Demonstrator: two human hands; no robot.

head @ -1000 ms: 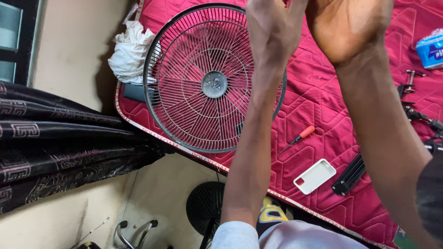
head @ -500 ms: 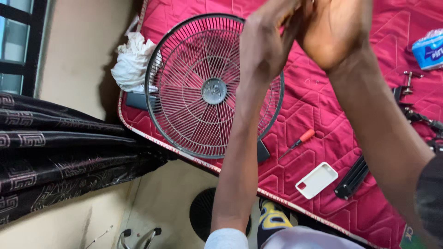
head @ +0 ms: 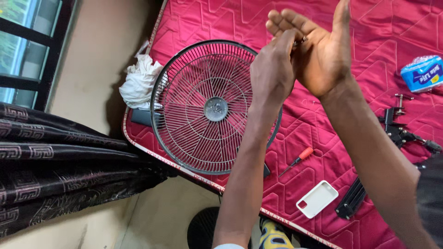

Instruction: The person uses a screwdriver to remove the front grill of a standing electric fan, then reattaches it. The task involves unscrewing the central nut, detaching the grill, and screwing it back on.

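Observation:
Both my hands are raised above a round wire fan guard that lies on a red quilted mattress. My right hand is held palm-up with its fingers stretched out. The fingertips of my left hand are pinched together at that palm, on a small shiny metal part. Most of the part is hidden by the fingers.
A white rag lies at the guard's far rim. On the mattress are a red-handled screwdriver, a white phone case, black metal parts, a black bar and a blue packet. A dark patterned curtain hangs at the left.
The view has shifted so that the hands sit lower and fully in frame. My right hand has opened from a cupped shape to a flat palm, with the left fingertips still at it.

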